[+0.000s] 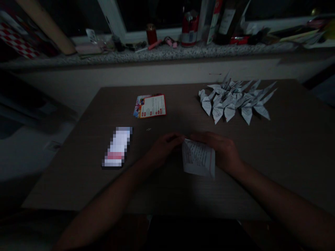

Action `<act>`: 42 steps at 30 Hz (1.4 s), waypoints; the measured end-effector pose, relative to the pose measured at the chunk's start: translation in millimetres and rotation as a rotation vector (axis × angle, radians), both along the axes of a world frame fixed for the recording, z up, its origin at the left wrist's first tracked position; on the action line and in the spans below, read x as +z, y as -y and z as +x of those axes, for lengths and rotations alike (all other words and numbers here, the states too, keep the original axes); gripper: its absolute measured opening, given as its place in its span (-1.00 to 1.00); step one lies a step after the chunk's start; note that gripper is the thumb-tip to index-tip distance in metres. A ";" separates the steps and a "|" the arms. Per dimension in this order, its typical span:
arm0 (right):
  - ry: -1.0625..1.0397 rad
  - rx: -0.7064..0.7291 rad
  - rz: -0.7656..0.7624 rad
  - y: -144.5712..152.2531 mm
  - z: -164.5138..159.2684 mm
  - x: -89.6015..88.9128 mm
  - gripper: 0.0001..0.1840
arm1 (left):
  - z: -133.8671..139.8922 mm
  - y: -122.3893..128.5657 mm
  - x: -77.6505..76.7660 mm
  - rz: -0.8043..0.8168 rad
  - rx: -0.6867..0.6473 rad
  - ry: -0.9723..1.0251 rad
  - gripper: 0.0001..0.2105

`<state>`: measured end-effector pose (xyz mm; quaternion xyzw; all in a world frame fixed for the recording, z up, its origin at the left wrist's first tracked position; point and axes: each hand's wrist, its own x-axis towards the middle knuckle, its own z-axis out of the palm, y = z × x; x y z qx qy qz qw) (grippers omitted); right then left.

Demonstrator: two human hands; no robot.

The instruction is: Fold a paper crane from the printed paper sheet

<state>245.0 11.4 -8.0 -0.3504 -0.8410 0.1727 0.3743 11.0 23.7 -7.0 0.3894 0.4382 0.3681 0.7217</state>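
Note:
A folded square of printed paper (199,159) is held just above the table, its printed face toward me. My left hand (167,144) pinches its upper left corner between thumb and fingers. Along the top and right edges, my right hand (220,148) grips the same paper, with its fingers partly behind the sheet. Several folded paper cranes (230,104) of similar printed paper stand bunched together at the table's back right.
A phone (117,146) with a lit, pixelated screen lies to the left. Behind it is a small stack of printed cards (154,105). The dark wooden table (78,174) meets a wall below a granite sill (157,54) crowded with a red can (190,29), jars and bottles.

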 end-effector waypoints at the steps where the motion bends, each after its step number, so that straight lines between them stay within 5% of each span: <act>1: -0.003 -0.028 -0.012 0.6 -1.8 2.0 -0.59 | 1.2 1.4 0.6 -0.018 -0.009 0.016 -0.74; 14: -0.088 -0.174 -0.169 -2.8 -7.9 2.1 -0.59 | 4.3 5.7 -1.4 -0.092 -0.050 0.085 -0.73; 22: -0.137 -0.067 -0.345 -15.3 -3.6 4.9 -0.69 | -0.4 -0.8 -9.7 -0.026 0.001 -0.011 -0.79; 26: -0.219 0.049 -0.529 -23.4 8.8 5.9 -0.69 | -5.4 -5.3 -12.8 0.086 0.031 -0.082 -0.79; 32: -0.430 -0.031 -0.966 -25.3 14.4 2.8 -0.57 | -9.9 -8.2 -11.5 0.251 0.038 -0.273 -0.75; 37: -0.233 -0.086 -0.853 -23.9 5.8 4.9 -0.65 | -8.5 -4.6 -4.4 0.307 0.016 -0.372 -0.76; 42: -0.268 -0.103 -0.792 -23.9 5.3 5.9 -0.73 | -7.0 -4.5 -9.6 0.194 0.074 -0.187 -0.72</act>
